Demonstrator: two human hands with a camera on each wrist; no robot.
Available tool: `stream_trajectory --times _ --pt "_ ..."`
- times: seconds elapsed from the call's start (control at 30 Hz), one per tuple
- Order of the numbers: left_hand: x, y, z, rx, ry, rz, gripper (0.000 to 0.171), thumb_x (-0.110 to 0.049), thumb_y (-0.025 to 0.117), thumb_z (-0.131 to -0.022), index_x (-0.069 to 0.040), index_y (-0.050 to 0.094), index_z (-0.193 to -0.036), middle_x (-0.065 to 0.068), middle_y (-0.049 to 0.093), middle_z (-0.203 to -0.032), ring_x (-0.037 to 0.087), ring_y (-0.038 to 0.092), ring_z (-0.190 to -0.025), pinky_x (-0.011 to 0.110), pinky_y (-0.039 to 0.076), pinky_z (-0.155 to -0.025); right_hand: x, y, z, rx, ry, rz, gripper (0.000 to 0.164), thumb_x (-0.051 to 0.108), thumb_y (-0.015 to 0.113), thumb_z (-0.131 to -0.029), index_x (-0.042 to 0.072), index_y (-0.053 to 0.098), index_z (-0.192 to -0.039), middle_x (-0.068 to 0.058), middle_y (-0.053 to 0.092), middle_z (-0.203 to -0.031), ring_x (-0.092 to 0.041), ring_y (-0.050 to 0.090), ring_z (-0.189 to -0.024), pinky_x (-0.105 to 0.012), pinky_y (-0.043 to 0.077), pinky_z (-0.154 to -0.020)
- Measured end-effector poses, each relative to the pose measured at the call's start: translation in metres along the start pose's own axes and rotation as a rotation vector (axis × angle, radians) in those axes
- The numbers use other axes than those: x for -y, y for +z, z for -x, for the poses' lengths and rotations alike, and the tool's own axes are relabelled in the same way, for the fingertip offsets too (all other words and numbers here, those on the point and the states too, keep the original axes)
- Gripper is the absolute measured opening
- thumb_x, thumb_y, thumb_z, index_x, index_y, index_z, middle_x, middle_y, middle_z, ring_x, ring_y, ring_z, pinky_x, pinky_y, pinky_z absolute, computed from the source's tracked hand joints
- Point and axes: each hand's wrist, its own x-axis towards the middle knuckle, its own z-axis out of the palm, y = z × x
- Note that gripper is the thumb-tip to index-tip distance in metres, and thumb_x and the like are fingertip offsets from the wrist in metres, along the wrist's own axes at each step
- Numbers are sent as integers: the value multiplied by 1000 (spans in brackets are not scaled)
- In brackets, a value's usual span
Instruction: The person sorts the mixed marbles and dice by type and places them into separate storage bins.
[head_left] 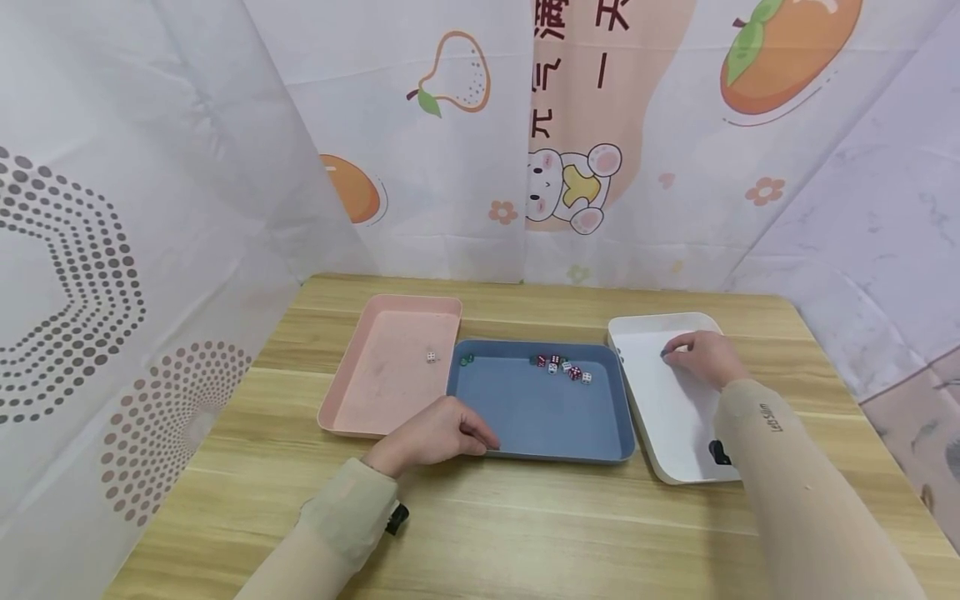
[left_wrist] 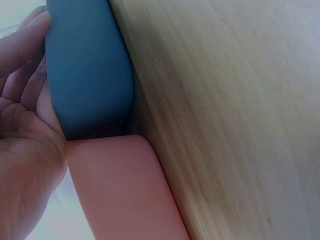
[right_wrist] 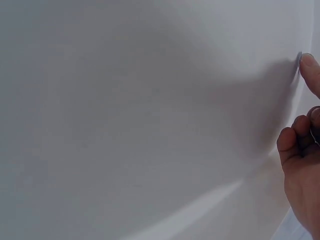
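My left hand (head_left: 438, 433) rests at the front rim of the blue tray (head_left: 540, 417), fingers bent loosely over it. In the left wrist view the thumb (left_wrist: 37, 25) touches the tray's top edge; the other fingertips are hidden behind the wall. My right hand (head_left: 705, 357) reaches into the white tray (head_left: 667, 417), thumb and forefinger close together around a tiny dark piece (head_left: 664, 353), too small to identify. Along the blue tray's far side lie several red and white dice (head_left: 575, 373) and small green pieces (head_left: 467, 360).
A pink tray (head_left: 386, 367) at the left holds one white die (head_left: 431, 357) and adjoins the blue tray. The white tray stands close on the blue tray's right. All three are on a wooden table (head_left: 525, 533), with a printed curtain (head_left: 450, 183) behind it.
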Motion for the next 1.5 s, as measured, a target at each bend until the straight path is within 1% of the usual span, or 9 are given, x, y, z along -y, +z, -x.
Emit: stream_trajectory --times 0.17,0.27,0.4,0.53,0.73,1.0,1.13,1.27,1.5 --pt "0 0 0 -1 1 -5 18 -3 74 -91 -18 84 -95 -8 78 -96 7 71 -92 28 59 -79 -1 2 -1 -19 -9 5 28 26 70 -95 6 76 -113 -25 62 -116 -37 53 -99 -46 46 -83" --pt "0 0 0 -2 4 -10 18 -4 74 -91 -18 84 -95 -8 78 -96 7 71 -92 29 59 -79 -1 2 -1 -21 -3 3 27 25 70 -95 6 75 -113 -24 62 -114 -37 53 -99 -45 45 -82" --pt "1 0 0 -2 8 -9 18 -3 74 -91 -18 84 -96 -8 78 -96 6 70 -92 28 59 -79 0 1 2 -7 5 -2 27 25 70 -96 5 75 -114 -25 62 -118 -38 53 -100 -48 46 -85" --pt "1 0 1 -2 3 -4 19 -3 73 -91 -18 84 -96 -9 78 -95 4 70 -91 25 59 -79 3 -1 5 10 -4 -2 26 23 70 -96 4 75 -113 -28 61 -122 -39 53 -102 -52 47 -88" --pt "0 0 1 -5 2 -1 19 -3 73 -91 -18 84 -95 -9 78 -95 5 70 -90 27 59 -78 4 -2 7 18 -11 8 24 20 69 -96 3 75 -112 -28 61 -121 -39 54 -102 -53 48 -88" --pt "0 0 -1 -2 3 -1 19 -2 73 -91 -17 84 -95 -7 78 -95 6 70 -88 27 59 -77 2 -3 7 12 -17 11 32 21 66 -98 -1 71 -120 -30 60 -122 -40 54 -103 -54 48 -89" --pt "0 0 -1 1 6 -5 19 -3 73 -91 -18 84 -96 -8 78 -95 5 70 -90 26 59 -78 3 -3 7 -4 -20 18 37 22 65 -98 -2 68 -125 -30 60 -121 -39 54 -102 -52 49 -85" --pt "0 -1 0 2 8 -6 19 -3 73 -92 -18 84 -96 -8 78 -96 5 70 -91 26 59 -79 4 -5 6 -27 -41 19 39 20 64 -98 -4 66 -128 -29 60 -116 -38 55 -98 -46 49 -79" --pt "0 -1 0 -1 11 -11 19 -3 73 -92 -18 84 -96 -8 78 -96 7 70 -92 28 59 -79 7 -10 7 -69 -97 32 36 16 63 -98 -5 66 -127 -27 64 -107 -34 57 -91 -37 47 -72"
